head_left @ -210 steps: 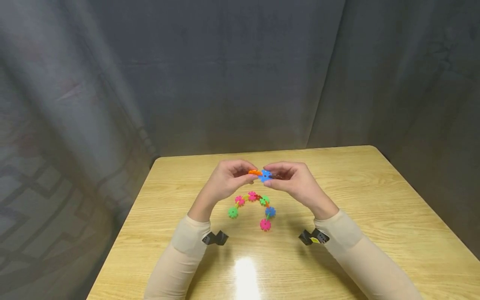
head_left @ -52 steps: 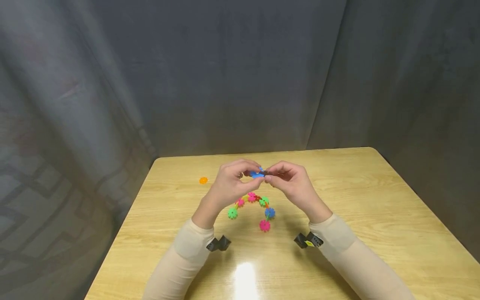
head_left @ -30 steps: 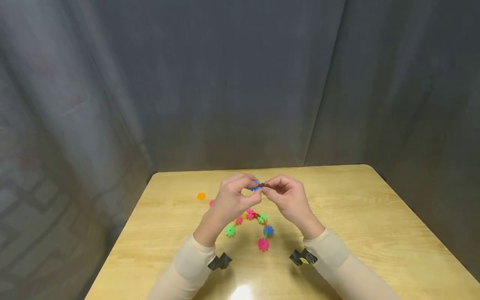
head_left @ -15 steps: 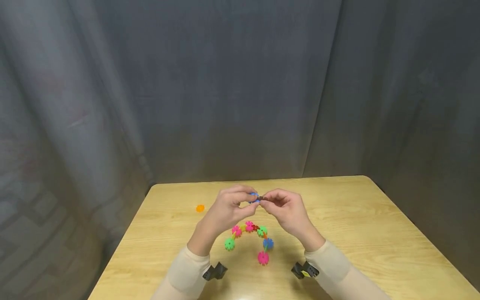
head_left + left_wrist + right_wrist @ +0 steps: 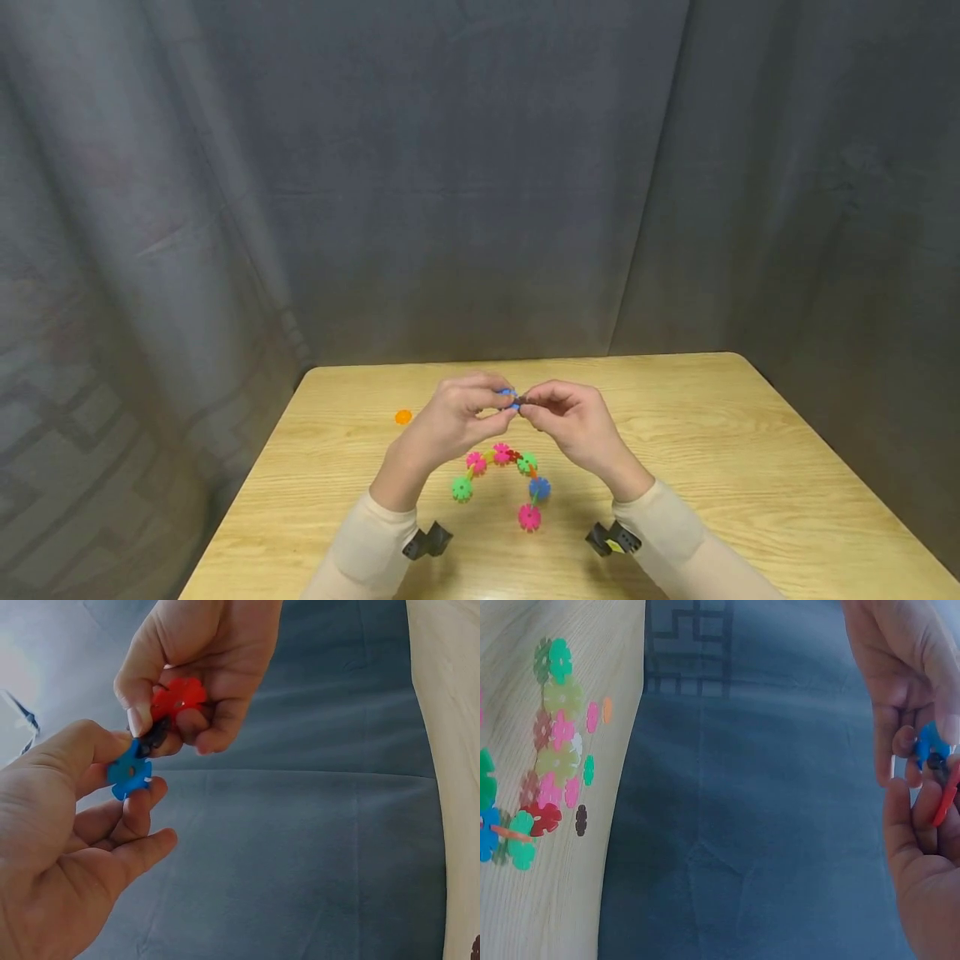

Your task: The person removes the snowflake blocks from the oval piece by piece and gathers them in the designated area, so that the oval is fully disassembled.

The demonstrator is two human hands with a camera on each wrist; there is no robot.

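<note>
Snowflake discs held together mid-frame, above bench (image 5: 675, 433).
Left hand (image 5: 457, 417) pinching blue disc (image 5: 129, 771); right hand (image 5: 573, 421) gripping red disc (image 5: 178, 696), dark disc (image 5: 155, 735). Arched disc chain (image 5: 504, 479) lower centre; orange disc (image 5: 403, 416) left.

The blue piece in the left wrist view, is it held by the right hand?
No, the blue piece is pinched by the left hand, while the right hand holds a red piece.
</note>
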